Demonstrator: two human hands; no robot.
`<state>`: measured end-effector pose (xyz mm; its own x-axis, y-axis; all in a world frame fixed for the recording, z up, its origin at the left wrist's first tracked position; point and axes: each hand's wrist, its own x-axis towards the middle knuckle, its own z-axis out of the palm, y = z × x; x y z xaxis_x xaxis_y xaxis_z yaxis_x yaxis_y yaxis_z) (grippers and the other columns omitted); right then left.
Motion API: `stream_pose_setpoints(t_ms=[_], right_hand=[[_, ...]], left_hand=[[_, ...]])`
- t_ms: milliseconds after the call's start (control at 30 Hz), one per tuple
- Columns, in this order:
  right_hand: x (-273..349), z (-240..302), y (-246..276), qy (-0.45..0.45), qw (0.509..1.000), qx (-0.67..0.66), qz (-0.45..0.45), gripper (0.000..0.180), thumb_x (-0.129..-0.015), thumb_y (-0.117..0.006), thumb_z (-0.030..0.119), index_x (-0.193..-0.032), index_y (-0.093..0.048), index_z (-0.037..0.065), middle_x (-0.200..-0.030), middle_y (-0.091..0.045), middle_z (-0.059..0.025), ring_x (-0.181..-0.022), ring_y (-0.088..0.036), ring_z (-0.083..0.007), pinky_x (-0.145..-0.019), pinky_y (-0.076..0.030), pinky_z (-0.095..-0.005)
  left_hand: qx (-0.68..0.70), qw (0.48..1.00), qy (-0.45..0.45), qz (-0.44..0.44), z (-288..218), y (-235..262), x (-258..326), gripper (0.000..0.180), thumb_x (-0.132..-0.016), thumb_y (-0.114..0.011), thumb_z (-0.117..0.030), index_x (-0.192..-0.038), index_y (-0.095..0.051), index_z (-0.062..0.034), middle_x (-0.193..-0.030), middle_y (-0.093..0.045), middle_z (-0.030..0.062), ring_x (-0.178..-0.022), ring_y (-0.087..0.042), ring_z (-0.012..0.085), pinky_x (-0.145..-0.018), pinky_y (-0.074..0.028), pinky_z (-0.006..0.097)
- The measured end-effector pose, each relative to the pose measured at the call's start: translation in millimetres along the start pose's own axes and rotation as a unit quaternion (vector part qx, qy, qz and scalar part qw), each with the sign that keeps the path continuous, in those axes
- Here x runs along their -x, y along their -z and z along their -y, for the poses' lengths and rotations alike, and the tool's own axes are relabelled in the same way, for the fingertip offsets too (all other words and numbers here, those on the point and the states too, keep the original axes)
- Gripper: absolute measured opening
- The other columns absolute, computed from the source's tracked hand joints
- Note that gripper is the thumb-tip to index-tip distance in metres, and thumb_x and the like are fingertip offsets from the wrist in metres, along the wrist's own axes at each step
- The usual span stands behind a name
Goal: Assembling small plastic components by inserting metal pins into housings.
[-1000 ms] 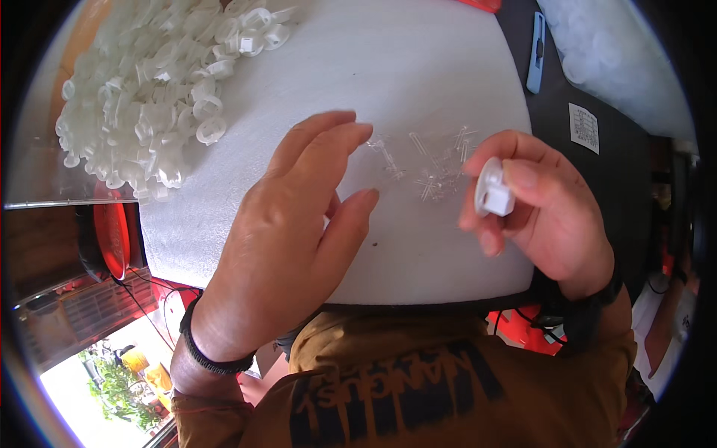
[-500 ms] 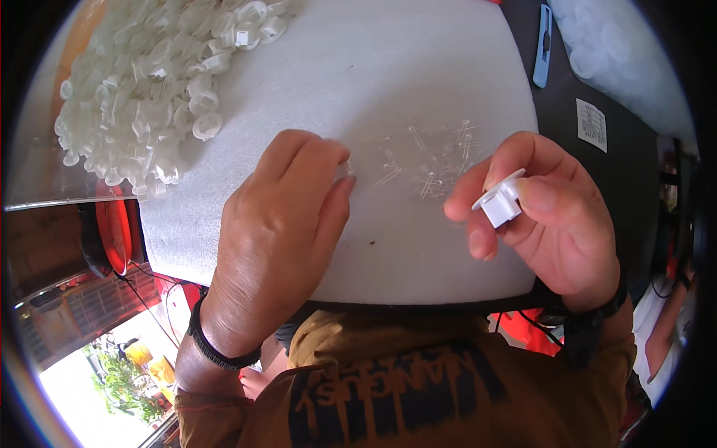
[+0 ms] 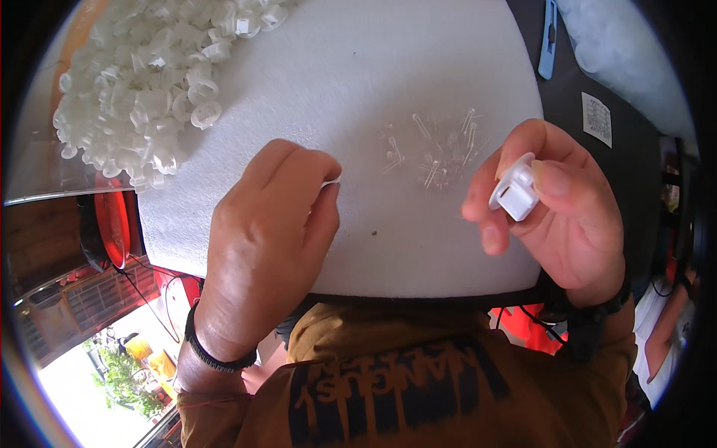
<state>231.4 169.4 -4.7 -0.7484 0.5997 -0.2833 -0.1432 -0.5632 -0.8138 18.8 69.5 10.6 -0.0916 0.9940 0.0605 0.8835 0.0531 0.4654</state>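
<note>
In my right hand [image 3: 571, 216], a small white plastic piece [image 3: 515, 190] is pinched between thumb and fingers. It has a round flange and a boxy, slotted body, held tilted with the flange toward the left. My left hand [image 3: 272, 216] is closed over the board's middle left, back of the hand up. Thumb and forefinger pinch together, and a thin pale sliver shows between them; its kind is hidden. Between the hands, farther off, lie several small clear parts with thin wire-like legs [image 3: 433, 175], scattered loosely, resembling clear LEDs.
White foam sheet [image 3: 336, 82] covers the work surface. A heap of translucent plastic caps [image 3: 142, 89] fills the far left. On the dark table [image 3: 627, 179] to the right are a blue utility knife [image 3: 547, 45], a printed paper slip [image 3: 597, 121] and a stuffed clear bag [image 3: 627, 52].
My right hand has shifted slightly right and turned the white piece, so its flange stands steeper. My left hand has moved a little left and nearer me, still pinched.
</note>
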Motion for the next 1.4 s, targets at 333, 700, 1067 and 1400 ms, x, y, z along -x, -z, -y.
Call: stream_pose_setpoints(t_ms=[333, 700, 1067, 1400], right_hand=[[-3, -3, -2, 0.001, 1.0, 0.006, 0.01, 0.021, -0.087, -0.048, 0.022, -0.093, -0.045, 0.003, -0.095, -0.061, -0.023, -0.061, -0.06, -0.0161, -0.057, -0.049, -0.025], [-1, -8, -1, 0.009, 0.999, 0.023, 0.021, 0.017, -0.087, -0.05, 0.02, -0.087, -0.042, 0.005, -0.096, -0.061, -0.0231, -0.06, -0.061, -0.0162, -0.056, -0.05, -0.0246], [0, -1, -12, -0.056, 0.998, 0.032, -0.016, 0.019, -0.086, -0.05, 0.02, -0.098, -0.044, 0.006, -0.097, -0.062, -0.0258, -0.059, -0.064, -0.0216, -0.055, -0.052, -0.0282], [4, -5, -14, -0.027, 0.998, 0.056, 0.022, 0.042, -0.09, -0.045, 0.018, -0.127, -0.041, -0.002, -0.104, -0.06, -0.0266, -0.065, -0.062, -0.0228, -0.058, -0.052, -0.0297]], left_hand=[[0.064, 0.992, 0.105, -0.025, -2, -2, 26, 0.015, -0.075, -0.059, 0.006, -0.089, -0.059, -0.0002, -0.083, -0.056, 0.0097, -0.06, -0.054, 0.0183, -0.052, -0.043, 0.028], [0.017, 0.994, 0.064, -0.082, 6, -19, 33, 0.013, -0.075, -0.064, 0.002, -0.087, -0.059, -0.0006, -0.085, -0.056, 0.0093, -0.064, -0.056, 0.0162, -0.052, -0.044, 0.025], [0.453, 0.881, 0.13, -0.038, -16, -13, 38, 0.018, -0.08, -0.045, 0.01, -0.094, -0.048, -0.0002, -0.085, -0.055, 0.0146, -0.053, -0.047, 0.0072, -0.051, -0.041, 0.018], [0.7, 0.704, 0.121, 0.006, -29, -28, 23, 0.022, -0.078, -0.047, 0.012, -0.098, -0.053, 0.0023, -0.086, -0.059, 0.0144, -0.05, -0.05, 0.0073, -0.047, -0.042, 0.018]])
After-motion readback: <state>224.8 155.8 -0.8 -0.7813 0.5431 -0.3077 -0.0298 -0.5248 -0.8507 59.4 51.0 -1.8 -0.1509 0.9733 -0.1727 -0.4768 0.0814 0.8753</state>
